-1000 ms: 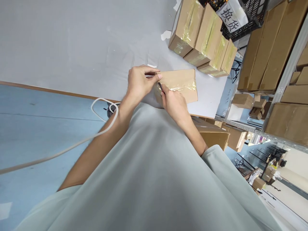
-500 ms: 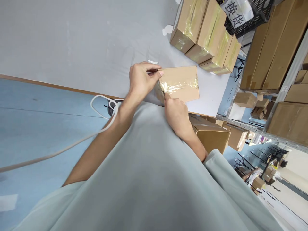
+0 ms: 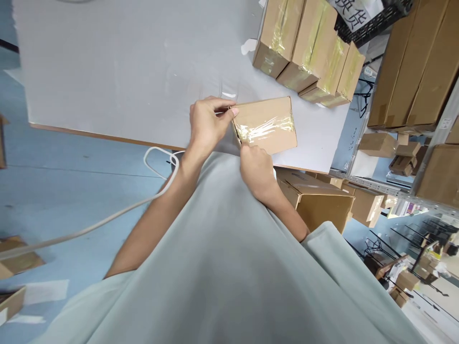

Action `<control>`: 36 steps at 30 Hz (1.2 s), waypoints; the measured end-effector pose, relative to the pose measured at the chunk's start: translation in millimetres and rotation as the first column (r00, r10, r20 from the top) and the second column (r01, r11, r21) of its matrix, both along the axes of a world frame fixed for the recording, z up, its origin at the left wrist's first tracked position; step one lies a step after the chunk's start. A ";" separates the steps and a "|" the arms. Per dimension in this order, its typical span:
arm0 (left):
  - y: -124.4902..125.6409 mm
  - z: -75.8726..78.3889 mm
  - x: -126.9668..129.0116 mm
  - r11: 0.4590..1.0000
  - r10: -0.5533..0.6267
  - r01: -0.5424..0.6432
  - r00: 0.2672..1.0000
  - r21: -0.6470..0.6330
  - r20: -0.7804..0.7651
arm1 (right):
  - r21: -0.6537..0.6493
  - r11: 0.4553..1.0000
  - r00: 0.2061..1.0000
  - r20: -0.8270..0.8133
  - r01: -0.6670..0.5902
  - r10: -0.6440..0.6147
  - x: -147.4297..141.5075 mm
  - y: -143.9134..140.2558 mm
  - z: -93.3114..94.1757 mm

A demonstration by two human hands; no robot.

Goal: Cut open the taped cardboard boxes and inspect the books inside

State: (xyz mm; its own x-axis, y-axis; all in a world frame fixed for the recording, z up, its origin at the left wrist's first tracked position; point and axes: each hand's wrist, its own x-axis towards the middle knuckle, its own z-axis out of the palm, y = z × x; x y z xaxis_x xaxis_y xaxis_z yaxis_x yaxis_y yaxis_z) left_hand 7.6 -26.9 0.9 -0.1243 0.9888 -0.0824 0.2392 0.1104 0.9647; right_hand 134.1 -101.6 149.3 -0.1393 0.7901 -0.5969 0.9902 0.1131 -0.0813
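Both bare forearms extend forward. The left hand [image 3: 207, 125] pinches with thumb and fingers. The right hand [image 3: 255, 168] is curled, fingertips forward.

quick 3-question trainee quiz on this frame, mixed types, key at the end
1. True or false: the left hand pinches the left end of the taped cardboard box on the white table.
2. Where does the right hand touch the box?
A. its near left corner
B. its far right corner
C. nowhere
3. Fill in: a row of taped boxes stands at the table's far ____ corner.

Key
1. True; thumb and fingers close on that end in a pinch grip.
2. A; the fingertips press by the shiny tape strip there.
3. Right.
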 end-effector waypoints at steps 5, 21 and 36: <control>4.8 2.9 -2.0 1.000 0.000 0.001 0.999 -0.030 0.035 | 0.024 0.996 0.995 -0.048 0.086 -0.085 26.1 -17.9 0.5; 16.7 20.2 -23.5 0.990 0.080 -0.055 0.978 0.128 -0.193 | 0.289 0.769 0.797 -0.418 0.571 -0.435 109.8 -1.2 -64.2; -7.0 23.7 62.6 0.852 -0.348 0.487 0.801 0.192 -0.486 | 0.278 0.837 0.860 -0.357 0.471 -0.365 96.8 -0.6 -41.4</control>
